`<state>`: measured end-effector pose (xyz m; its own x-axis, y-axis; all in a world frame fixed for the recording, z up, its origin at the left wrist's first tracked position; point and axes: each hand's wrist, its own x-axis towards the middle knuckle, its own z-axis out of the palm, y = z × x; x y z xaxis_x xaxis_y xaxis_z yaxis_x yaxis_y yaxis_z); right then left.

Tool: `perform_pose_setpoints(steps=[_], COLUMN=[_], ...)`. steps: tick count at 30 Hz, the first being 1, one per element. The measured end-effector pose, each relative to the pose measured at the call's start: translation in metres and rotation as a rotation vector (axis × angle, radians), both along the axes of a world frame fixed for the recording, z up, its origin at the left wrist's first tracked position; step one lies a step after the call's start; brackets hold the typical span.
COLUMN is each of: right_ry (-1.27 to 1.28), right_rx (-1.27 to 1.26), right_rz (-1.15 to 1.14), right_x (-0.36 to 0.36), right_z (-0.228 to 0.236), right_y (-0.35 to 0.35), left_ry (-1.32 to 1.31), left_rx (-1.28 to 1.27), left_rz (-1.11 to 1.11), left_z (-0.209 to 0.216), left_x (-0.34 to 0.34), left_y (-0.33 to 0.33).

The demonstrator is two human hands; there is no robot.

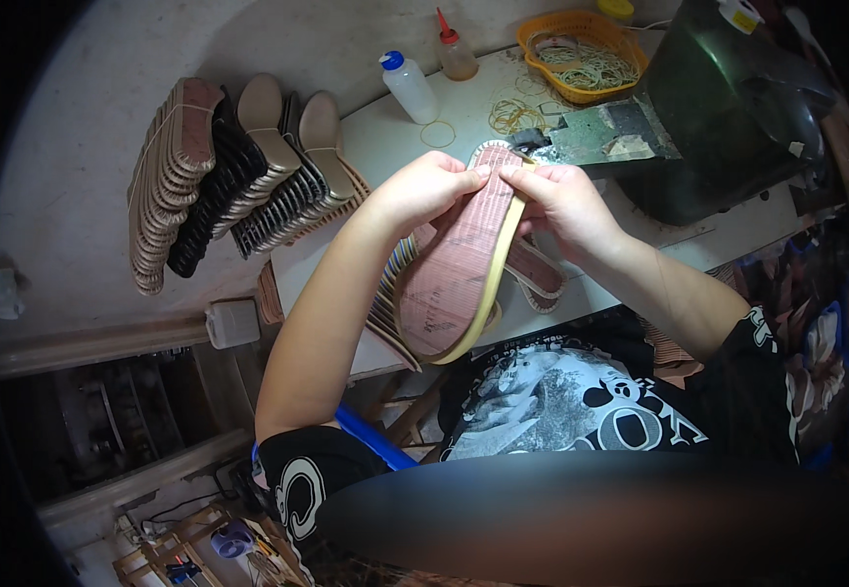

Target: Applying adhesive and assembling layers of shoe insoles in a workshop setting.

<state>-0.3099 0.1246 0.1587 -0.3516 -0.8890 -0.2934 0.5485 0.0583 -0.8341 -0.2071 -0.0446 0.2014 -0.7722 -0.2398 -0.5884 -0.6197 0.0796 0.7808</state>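
Note:
Both my hands hold one pinkish-brown shoe insole (458,259) with a pale yellow edge strip along its right side. It tilts, its wide end toward me. My left hand (436,188) pinches the narrow far end from the left, thumb on top. From the right, my right hand (566,203) grips the same end, its thumb close to the left one. My other fingers are partly hidden behind the insole. Beneath it, another insole with a stitched pale rim (542,279) lies on the table, beside a row of stacked insoles (385,308) partly covered by the held one.
A dark green machine (728,117) stands at the right, its arm reaching toward my hands. Behind are a white bottle (410,88), a red-tipped bottle (457,59), rubber bands (517,115) and an orange basket (581,93). Banded insole bundles (175,176) stand at the left.

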Motion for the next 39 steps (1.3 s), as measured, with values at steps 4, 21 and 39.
perform_pose_setpoints(steps=[4,21,39], right_ry=[-0.09,-0.15,-0.037], right_rx=[-0.029,-0.05,0.029], right_rz=[0.04,0.041,0.226], right_x=[-0.001,0.019,0.03], right_z=[0.006,0.004,-0.015], right_y=[0.008,0.035,0.041], left_ry=[-0.002,0.02,0.354], left_rx=[0.119,-0.287,0.292], left_rz=[0.094,0.106,0.366], left_z=[0.001,-0.023,-0.011], left_x=[-0.001,-0.003,-0.001], left_y=[0.013,-0.033,0.009])
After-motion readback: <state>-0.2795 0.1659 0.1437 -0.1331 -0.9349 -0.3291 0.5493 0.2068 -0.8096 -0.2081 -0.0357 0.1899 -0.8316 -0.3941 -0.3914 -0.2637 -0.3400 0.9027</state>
